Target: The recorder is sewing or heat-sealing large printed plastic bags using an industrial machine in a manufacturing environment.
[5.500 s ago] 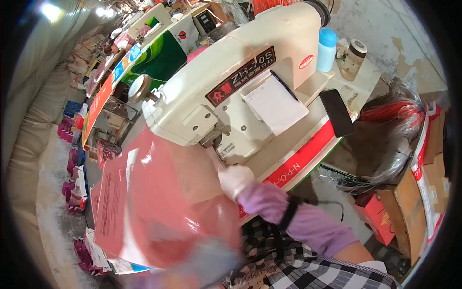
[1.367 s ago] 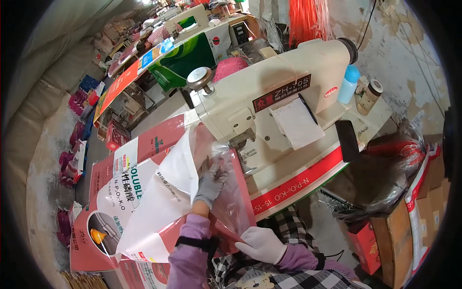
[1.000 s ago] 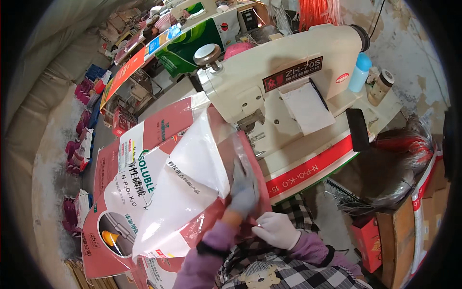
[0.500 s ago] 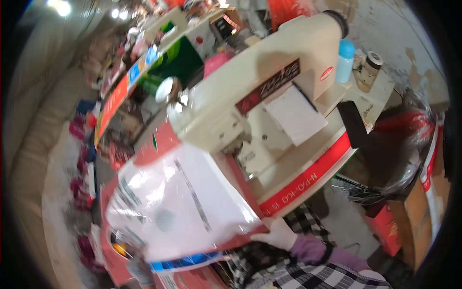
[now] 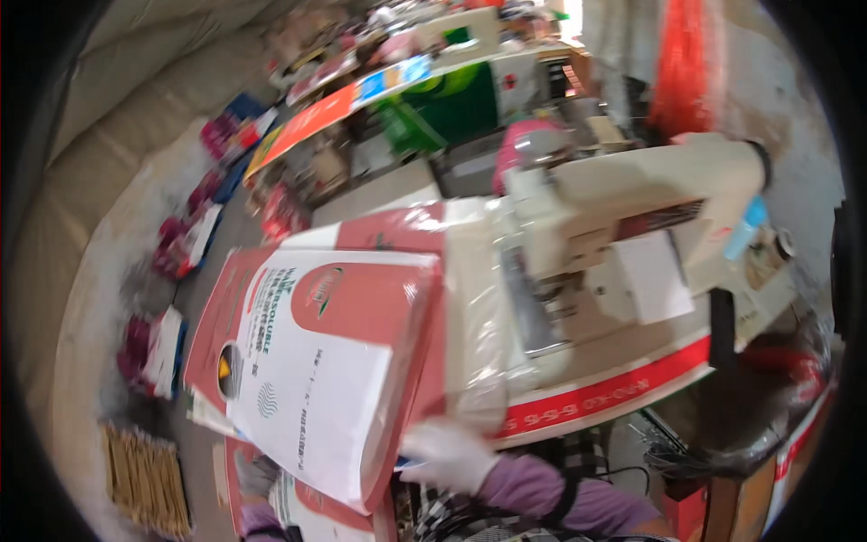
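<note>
A glossy red-and-white printed bag point(image 5: 334, 415) lies tilted in front of me, its near right edge thick. My right hand point(image 5: 450, 456), in a white glove, is closed at that near right edge, partly blurred. By the bag's near left edge is my left hand point(image 5: 257, 474), in a greyish glove; its fingers are smeared and partly hidden. Another red-and-white bag point(image 5: 312, 492) shows beneath the near edge. Beyond the tilted bag, more clear-and-red plastic sheeting point(image 5: 474, 316) reaches under the head of a cream sewing machine point(image 5: 623, 181).
A white paper point(image 5: 655, 275) hangs on the machine, with a black phone-like object point(image 5: 721, 325) and a light-blue bottle point(image 5: 745, 228) on its right. Purple-and-white bundles point(image 5: 172, 239) line the left floor, near a brown slatted stack point(image 5: 149, 479). A plastic-lined container point(image 5: 741, 397) stands right.
The view has swung, so the machine appears farther right. The printed bag has turned and tilted, its thick side now showing. My right hand has shifted left in the picture, still at its edge.
</note>
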Motion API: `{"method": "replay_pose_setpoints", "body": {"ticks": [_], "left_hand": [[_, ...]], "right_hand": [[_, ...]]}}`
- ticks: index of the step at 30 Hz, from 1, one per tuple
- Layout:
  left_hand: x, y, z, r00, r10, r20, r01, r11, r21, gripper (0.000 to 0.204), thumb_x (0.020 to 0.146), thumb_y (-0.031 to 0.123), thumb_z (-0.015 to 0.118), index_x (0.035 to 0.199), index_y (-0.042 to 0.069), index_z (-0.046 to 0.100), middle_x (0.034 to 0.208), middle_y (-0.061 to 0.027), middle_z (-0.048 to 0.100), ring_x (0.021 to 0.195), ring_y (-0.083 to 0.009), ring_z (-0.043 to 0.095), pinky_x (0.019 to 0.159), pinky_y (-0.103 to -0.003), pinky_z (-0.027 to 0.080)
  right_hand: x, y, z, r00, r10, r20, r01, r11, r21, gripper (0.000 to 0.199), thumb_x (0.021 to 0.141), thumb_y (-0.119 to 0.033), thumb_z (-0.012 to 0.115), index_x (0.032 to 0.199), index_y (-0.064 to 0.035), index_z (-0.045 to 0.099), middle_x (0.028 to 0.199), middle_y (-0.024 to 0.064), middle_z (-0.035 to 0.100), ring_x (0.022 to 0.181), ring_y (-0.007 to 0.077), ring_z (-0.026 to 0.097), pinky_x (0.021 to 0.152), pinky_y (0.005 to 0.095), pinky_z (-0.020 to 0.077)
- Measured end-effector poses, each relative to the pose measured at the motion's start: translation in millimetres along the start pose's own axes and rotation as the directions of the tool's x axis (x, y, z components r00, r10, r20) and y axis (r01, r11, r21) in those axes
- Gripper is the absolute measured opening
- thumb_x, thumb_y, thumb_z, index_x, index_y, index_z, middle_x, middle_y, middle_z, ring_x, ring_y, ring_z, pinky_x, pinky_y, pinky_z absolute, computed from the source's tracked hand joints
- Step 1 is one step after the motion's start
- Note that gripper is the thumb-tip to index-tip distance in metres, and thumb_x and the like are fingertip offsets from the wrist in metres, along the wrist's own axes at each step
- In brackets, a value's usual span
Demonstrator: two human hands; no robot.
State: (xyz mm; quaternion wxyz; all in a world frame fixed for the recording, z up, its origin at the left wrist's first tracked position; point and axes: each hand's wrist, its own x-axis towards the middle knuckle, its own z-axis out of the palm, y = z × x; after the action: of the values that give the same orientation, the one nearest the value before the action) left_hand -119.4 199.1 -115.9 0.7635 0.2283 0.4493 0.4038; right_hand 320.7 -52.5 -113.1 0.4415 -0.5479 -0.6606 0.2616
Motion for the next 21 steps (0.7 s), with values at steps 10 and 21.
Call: {"method": "replay_pose_setpoints", "body": {"ticks": [10, 21], "left_hand": [[-310.6, -168.1, -74.3, 0.571, 0.278, -0.772, 0.035, 0.932, 0.361, 0.010, 0.094, 0.021, 0.061, 0.092, 0.011, 0.064, 0.073, 0.0031, 0.060, 0.054, -0.0088, 0.054, 0.040, -0.022, 0.039], [-478.8, -357.5, -183.7, 0.277, 0.088, -0.957, 0.674, 0.692, 0.258, 0.047, 0.090, 0.032, 0.059, 0.126, 0.001, 0.058, 0.118, -0.0223, 0.060, 0.111, -0.0375, 0.055, 0.093, -0.045, 0.047]], "right_hand": [[117.4, -22.3, 30.1, 0.988, -0.105, 0.109, 0.145, 0.865, -0.480, 0.045, 0.084, -0.013, 0.057, 0.127, -0.0014, 0.051, 0.068, 0.0084, 0.062, 0.058, 0.0253, 0.062, 0.055, 0.0408, 0.0502], [26.4, 48.8, 227.5, 0.998, -0.030, 0.051, 0.044, 0.951, -0.307, 0.047, 0.092, -0.024, 0.053, 0.137, -0.0122, 0.049, 0.131, 0.0187, 0.056, 0.121, 0.0344, 0.052, 0.102, 0.0441, 0.0420]]}}
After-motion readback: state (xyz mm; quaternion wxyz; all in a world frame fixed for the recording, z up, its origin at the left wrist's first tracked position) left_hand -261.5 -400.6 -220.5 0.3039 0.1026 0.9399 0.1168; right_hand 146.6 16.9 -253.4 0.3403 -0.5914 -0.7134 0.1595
